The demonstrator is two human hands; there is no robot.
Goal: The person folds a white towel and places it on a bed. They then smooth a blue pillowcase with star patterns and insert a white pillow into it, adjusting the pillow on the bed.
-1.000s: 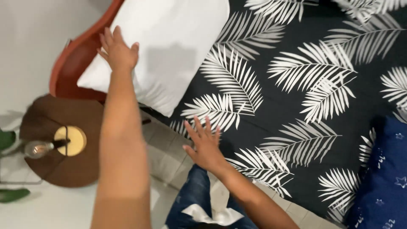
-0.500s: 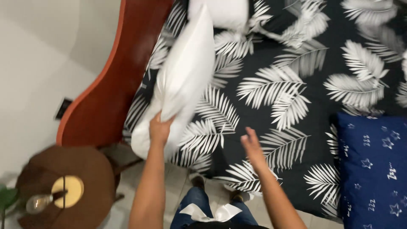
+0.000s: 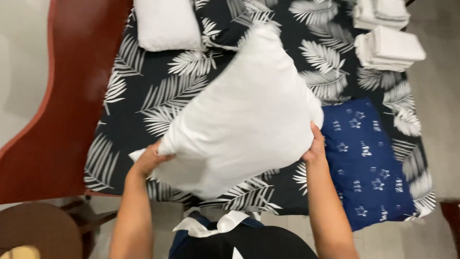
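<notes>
A large white pillow is held up over the bed, tilted, between both my hands. My left hand grips its lower left corner. My right hand presses against its right edge. Under it lies a black bedsheet with white leaf print. A second white pillow lies flat at the head of the bed.
A dark blue star-print pillowcase or cushion lies on the bed at right. Folded white towels are stacked at the far right. A red-brown headboard runs along the left, and a round brown side table stands at bottom left.
The pillow has been lifted off the head of the bed and swung right; my right hand, free before, now holds its edge. The view has shifted toward the bed's middle.
</notes>
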